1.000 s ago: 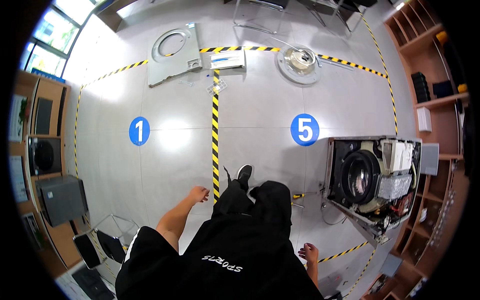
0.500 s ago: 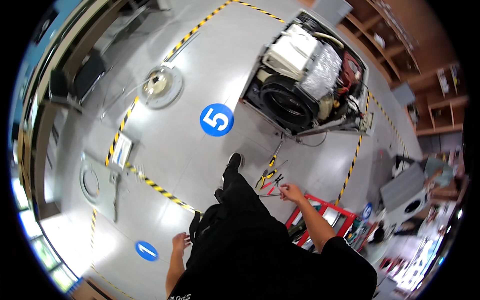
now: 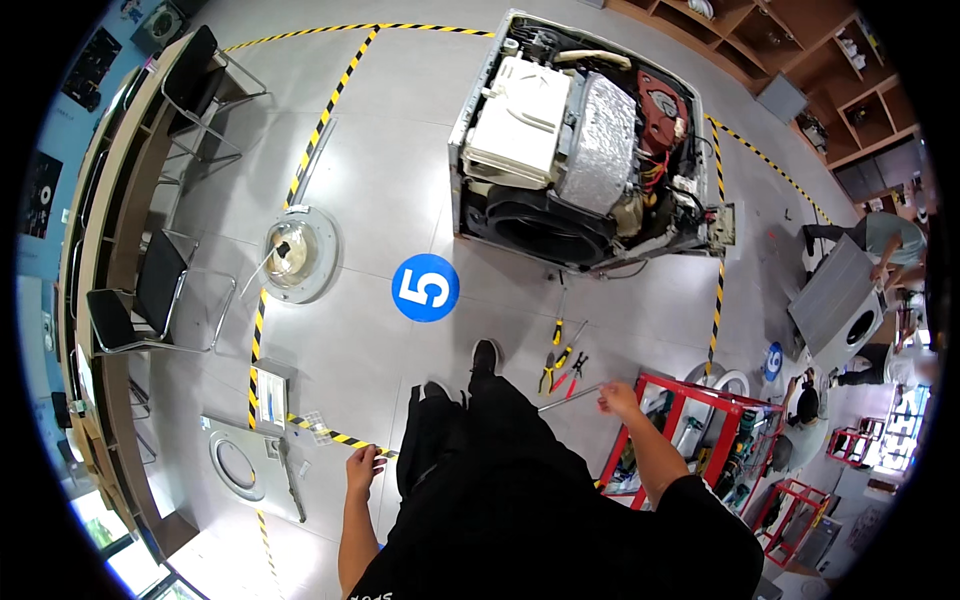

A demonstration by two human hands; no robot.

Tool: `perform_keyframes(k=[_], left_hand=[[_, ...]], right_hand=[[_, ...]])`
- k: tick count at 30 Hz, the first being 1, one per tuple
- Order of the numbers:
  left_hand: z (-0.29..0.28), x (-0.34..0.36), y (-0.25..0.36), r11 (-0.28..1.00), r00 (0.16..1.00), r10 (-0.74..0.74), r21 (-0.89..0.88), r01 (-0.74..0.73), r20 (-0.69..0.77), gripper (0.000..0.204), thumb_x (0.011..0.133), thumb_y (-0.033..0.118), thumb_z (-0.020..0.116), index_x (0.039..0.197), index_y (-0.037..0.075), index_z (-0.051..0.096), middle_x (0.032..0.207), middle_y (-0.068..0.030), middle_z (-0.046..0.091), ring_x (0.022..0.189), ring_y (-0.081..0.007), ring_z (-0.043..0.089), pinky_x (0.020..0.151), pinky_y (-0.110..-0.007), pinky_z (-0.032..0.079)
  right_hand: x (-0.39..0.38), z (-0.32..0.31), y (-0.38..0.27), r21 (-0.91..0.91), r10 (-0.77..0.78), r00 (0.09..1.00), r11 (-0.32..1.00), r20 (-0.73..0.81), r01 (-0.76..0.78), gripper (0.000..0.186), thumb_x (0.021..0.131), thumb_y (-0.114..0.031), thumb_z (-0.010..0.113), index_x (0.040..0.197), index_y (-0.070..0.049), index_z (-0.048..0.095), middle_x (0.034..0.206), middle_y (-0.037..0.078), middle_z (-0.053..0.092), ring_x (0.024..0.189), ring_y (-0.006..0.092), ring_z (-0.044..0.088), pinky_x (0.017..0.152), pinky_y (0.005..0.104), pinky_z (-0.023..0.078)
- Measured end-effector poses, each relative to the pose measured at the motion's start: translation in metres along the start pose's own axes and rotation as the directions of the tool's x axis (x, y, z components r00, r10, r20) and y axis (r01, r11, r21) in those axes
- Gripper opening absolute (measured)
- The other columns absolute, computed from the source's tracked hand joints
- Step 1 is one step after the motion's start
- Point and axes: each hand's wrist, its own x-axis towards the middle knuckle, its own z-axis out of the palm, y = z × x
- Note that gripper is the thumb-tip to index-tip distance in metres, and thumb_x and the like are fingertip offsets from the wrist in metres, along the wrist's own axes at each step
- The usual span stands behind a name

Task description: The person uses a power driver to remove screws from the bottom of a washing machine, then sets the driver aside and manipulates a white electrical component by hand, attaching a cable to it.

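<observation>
My left hand (image 3: 364,468) hangs at the lower left, fingers loosely curled but apart, holding nothing visible. My right hand (image 3: 615,398) hangs empty, fingers apart, left of a red-framed tool cart (image 3: 680,425); in view it sits near a metal bar (image 3: 565,398) lying on the floor. Yellow-handled pliers (image 3: 550,372), red-handled pliers (image 3: 575,370) and a yellow-handled screwdriver (image 3: 558,330) lie ahead of my right foot. Beyond them stands an opened washing machine (image 3: 580,150), showing a white box, foil-covered duct, black door seal and wiring.
A round door assembly (image 3: 300,255), flat grey panel (image 3: 250,470) and slim white-topped box (image 3: 272,390) lie on the floor, left. Black chairs (image 3: 160,285) line a long desk. Wooden shelving (image 3: 745,40) is upper right; co-workers (image 3: 895,240) handle a grey appliance (image 3: 835,300) at right.
My view has turned right, bringing the opened washing machine from the right side to straight ahead. My feet have shifted. Both hands hang at my sides, still empty.
</observation>
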Motion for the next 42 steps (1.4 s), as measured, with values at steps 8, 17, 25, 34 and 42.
perform_keyframes(k=[8,17,25,34,42], left_hand=[[-0.024,0.064,0.014,0.983,0.983,-0.164,0.102,0.155,0.082,0.029,0.089,0.025,0.052,0.106,0.002,0.056,0.091,-0.0063,0.062,0.071,-0.0152,0.063,0.059,-0.028,0.050],[-0.079,0.144,0.110,0.993,0.986,-0.103,0.073,0.094,0.132,0.026,0.089,0.024,0.051,0.104,0.003,0.055,0.089,-0.0072,0.062,0.072,-0.0174,0.063,0.058,-0.029,0.049],[-0.104,0.188,0.186,0.995,0.994,-0.029,0.093,0.019,0.108,0.027,0.089,0.025,0.051,0.105,0.003,0.053,0.089,-0.0073,0.062,0.070,-0.0172,0.062,0.058,-0.029,0.049],[-0.042,0.166,0.182,0.991,0.993,-0.097,0.101,0.090,0.069,0.024,0.088,0.024,0.052,0.101,0.004,0.054,0.088,-0.0070,0.062,0.069,-0.0183,0.063,0.056,-0.030,0.050],[0.035,0.117,0.171,0.986,0.998,-0.020,0.164,0.010,0.059,0.034,0.088,0.030,0.054,0.105,0.001,0.058,0.097,-0.0093,0.063,0.079,-0.0177,0.064,0.062,-0.028,0.050]], right_hand=[[-0.033,0.036,-0.019,0.083,0.079,0.997,0.994,-0.019,-0.077,0.024,0.085,-0.023,0.058,0.098,-0.003,0.054,0.078,0.012,0.061,0.062,0.0212,0.062,0.056,0.0358,0.054],[-0.069,0.130,-0.089,0.062,0.029,0.999,0.998,-0.017,-0.028,0.028,0.085,-0.024,0.059,0.102,-0.002,0.056,0.079,0.012,0.063,0.062,0.0196,0.064,0.055,0.0325,0.055],[-0.076,0.161,-0.122,0.210,-0.063,0.998,0.975,-0.032,0.068,0.032,0.085,-0.028,0.060,0.104,-0.002,0.054,0.078,0.010,0.062,0.064,0.0177,0.063,0.057,0.0308,0.053],[-0.036,0.119,-0.105,0.125,0.112,0.994,0.986,-0.016,-0.109,0.020,0.086,-0.022,0.053,0.087,-0.003,0.059,0.071,0.009,0.061,0.058,0.0168,0.062,0.050,0.0304,0.052],[0.070,0.043,-0.125,0.225,0.125,0.987,0.963,0.103,-0.146,0.016,0.087,-0.019,0.049,0.082,-0.005,0.054,0.066,0.009,0.058,0.055,0.0184,0.059,0.048,0.0310,0.050]])
